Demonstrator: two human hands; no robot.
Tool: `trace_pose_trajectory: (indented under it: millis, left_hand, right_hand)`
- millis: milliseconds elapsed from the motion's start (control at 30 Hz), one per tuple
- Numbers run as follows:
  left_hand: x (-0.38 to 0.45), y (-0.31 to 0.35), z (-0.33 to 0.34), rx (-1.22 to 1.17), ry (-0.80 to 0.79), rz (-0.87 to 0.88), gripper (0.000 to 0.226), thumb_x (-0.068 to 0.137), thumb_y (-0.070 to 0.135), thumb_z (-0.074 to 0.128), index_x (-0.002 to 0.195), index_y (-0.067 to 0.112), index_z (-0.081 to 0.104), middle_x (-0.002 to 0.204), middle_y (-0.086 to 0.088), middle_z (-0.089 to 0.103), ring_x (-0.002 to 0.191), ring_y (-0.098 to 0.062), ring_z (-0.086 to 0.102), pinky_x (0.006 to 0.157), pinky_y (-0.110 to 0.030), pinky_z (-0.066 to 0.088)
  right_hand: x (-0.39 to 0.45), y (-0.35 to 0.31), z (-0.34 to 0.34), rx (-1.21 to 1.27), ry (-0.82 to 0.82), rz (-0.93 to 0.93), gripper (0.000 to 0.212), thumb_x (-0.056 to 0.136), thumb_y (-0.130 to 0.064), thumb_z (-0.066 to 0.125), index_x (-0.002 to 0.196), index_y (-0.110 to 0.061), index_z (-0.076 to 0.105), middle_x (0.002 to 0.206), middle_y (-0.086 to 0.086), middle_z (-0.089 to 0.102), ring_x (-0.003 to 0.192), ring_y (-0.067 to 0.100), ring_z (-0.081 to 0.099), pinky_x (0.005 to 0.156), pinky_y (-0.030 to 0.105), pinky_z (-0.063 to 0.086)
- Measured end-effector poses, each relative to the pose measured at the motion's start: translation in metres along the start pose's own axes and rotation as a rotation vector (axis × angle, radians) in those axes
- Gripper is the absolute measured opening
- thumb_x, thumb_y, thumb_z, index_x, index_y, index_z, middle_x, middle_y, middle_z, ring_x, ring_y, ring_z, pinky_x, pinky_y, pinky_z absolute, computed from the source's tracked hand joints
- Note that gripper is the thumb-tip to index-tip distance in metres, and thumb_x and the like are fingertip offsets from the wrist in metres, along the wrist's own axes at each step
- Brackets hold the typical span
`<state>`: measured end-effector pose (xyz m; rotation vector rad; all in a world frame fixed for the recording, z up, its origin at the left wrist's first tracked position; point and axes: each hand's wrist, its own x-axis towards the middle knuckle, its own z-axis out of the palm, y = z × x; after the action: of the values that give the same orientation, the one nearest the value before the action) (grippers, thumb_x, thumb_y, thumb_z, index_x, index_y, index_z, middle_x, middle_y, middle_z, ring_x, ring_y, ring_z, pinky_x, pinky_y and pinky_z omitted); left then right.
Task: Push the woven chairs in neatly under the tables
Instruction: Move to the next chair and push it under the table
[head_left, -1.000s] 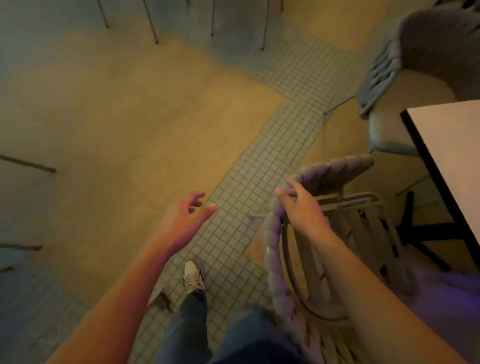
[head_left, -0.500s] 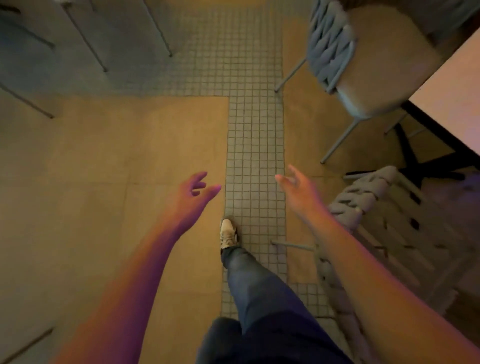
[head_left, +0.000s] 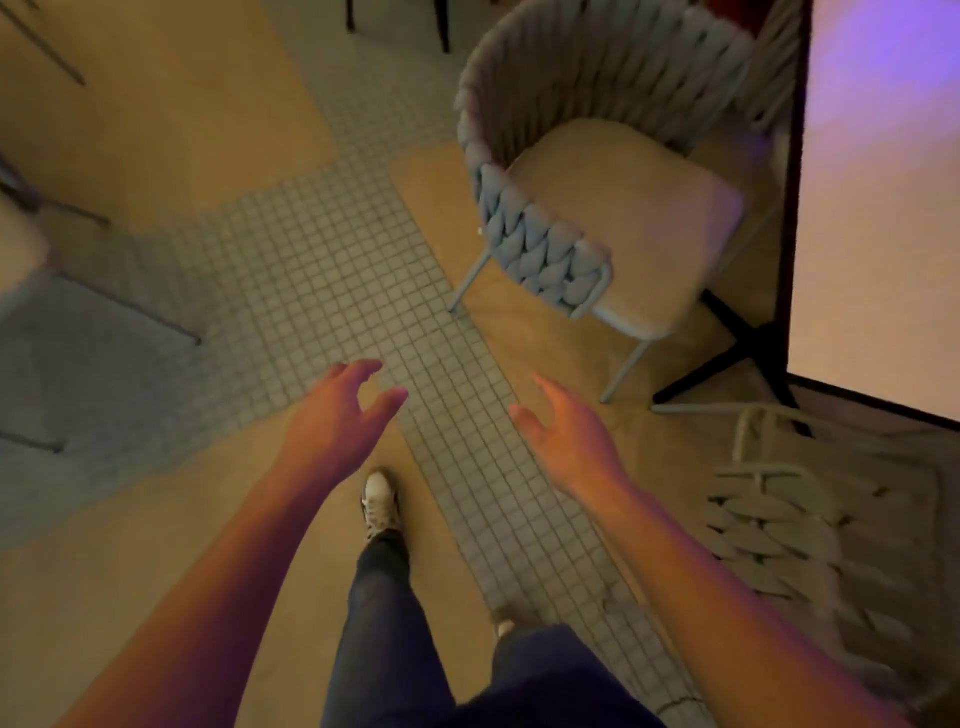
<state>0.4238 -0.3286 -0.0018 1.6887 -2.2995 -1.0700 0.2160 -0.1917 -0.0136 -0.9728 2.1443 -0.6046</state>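
**Both hands empty above the tiled strip, one woven chair ahead beside the table**

Nearest the camera, two legs in dark trousers (head_left: 384, 613) are seen, with a pale shoe (head_left: 380, 503) set on the tan floor just left of the strip of small square tiles (head_left: 332, 270). Two bare forearms are stretched forward over that strip. The left hand (head_left: 340, 415) is held above the strip's left edge, its fingers spread and loosely curled, with nothing in them. The right hand (head_left: 566, 434) is held above the strip's right edge, its fingers likewise parted and empty, apart from every chair.

To the right of the strip, level with the right forearm, the blurred woven back of a near chair (head_left: 810, 535) is seen low in the frame, close to the table's corner. Beyond the hands, also right of the strip, a second woven chair (head_left: 597, 171) with a pale seat cushion stands on thin metal legs, its seat turned toward the table (head_left: 883, 208) and only partly under the table's edge. The table's dark base (head_left: 737, 353) is visible on the floor between the two chairs. Farther left of the strip, thin legs of other furniture (head_left: 130, 312) are seen, too blurred to identify.
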Motion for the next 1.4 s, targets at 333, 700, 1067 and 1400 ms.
trace_pose_trajectory:
  millis: [333, 700, 1067, 1400]
  left_hand:
    - [0.275, 0.061, -0.108, 0.180, -0.208, 0.333, 0.054, 0.085, 0.050, 0.059, 0.128, 0.018, 0.057, 0.126, -0.009, 0.060, 0.107, -0.026, 0.059, 0.089, -0.040, 0.046]
    - [0.525, 0.241, -0.069, 0.353, -0.320, 0.726, 0.054, 0.084, 0.039, 0.065, 0.133, 0.017, 0.055, 0.128, -0.013, 0.057, 0.119, -0.032, 0.054, 0.097, -0.041, 0.042]
    - [0.671, 0.396, 0.039, 0.587, -0.485, 0.957, 0.056, 0.084, 0.042, 0.064, 0.135, 0.022, 0.053, 0.138, -0.014, 0.051, 0.126, -0.036, 0.049, 0.105, -0.043, 0.038]
    - [0.778, 0.504, 0.149, 0.924, -0.568, 1.385, 0.061, 0.089, 0.023, 0.056, 0.146, 0.019, 0.035, 0.142, -0.016, 0.039, 0.119, -0.045, 0.043, 0.094, -0.056, 0.042]
  right_hand:
    - [0.127, -0.093, 0.000, 0.215, 0.341, 0.333, 0.057, 0.091, -0.044, 0.051, 0.141, -0.019, 0.040, 0.143, 0.001, 0.047, 0.130, 0.015, 0.044, 0.095, 0.021, 0.031]
    - [0.302, -0.115, -0.045, 0.518, 0.901, 0.675, 0.069, 0.088, -0.032, 0.058, 0.146, -0.020, 0.024, 0.152, 0.006, 0.027, 0.137, 0.025, 0.030, 0.107, 0.037, 0.033]
    - [0.370, -0.093, -0.090, 0.582, 1.152, 1.033, 0.072, 0.083, -0.023, 0.066, 0.145, -0.014, 0.031, 0.149, 0.013, 0.032, 0.138, 0.029, 0.024, 0.104, 0.039, 0.031]
    - [0.415, -0.091, -0.042, 0.517, 1.339, 1.424, 0.075, 0.070, -0.013, 0.068, 0.140, -0.015, 0.040, 0.154, 0.010, 0.028, 0.140, 0.033, 0.026, 0.107, 0.040, 0.026]
